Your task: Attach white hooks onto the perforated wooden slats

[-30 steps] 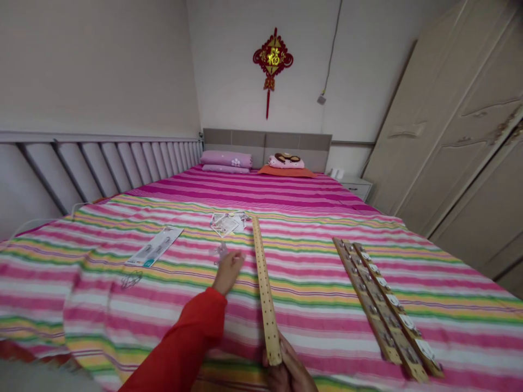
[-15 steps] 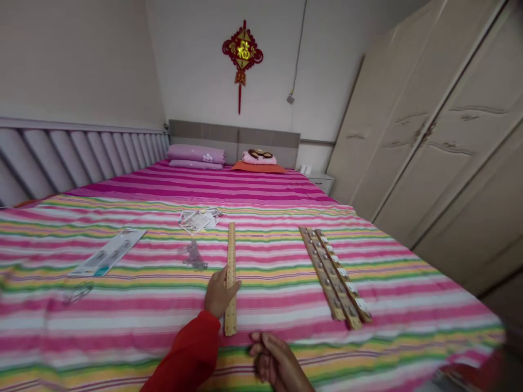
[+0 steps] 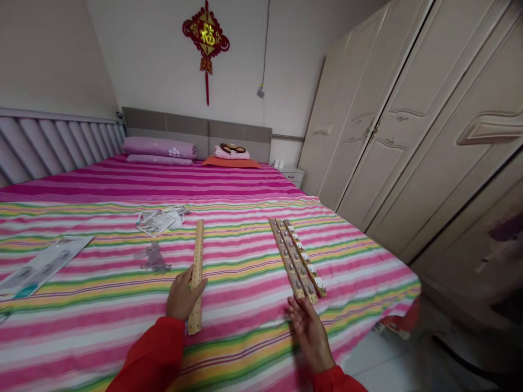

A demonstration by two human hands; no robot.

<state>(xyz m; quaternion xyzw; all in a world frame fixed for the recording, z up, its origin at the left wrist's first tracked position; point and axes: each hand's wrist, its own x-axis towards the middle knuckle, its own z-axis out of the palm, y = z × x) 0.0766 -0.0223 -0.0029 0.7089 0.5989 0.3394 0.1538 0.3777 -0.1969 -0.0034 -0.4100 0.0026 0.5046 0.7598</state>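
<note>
My left hand [image 3: 181,294] is closed around the lower half of a narrow wooden strip [image 3: 197,247] with rows of small holes, lying lengthwise on the bedspread. To the right, my right hand [image 3: 309,326] is open, palm turned partly up, with nothing visible in it. Its fingertips are at the near end of three wooden strips lying side by side [image 3: 289,260]; whether they touch, I cannot tell. Small metal pieces sit in rows along these strips, and the rightmost one also bears white round pieces.
Left of my left hand are a small translucent bag or sheet [image 3: 156,258], a pile of cards or packets [image 3: 157,221] and a long flat package [image 3: 47,267]. Everything lies on a striped bedspread [image 3: 237,316]. The bed's right edge drops to a tiled floor; wardrobes [image 3: 408,163] stand beyond.
The view has swung to the right. My right hand has moved from near the single strip to the near end of the three strips, and its fingers have opened. The left hand keeps its hold.
</note>
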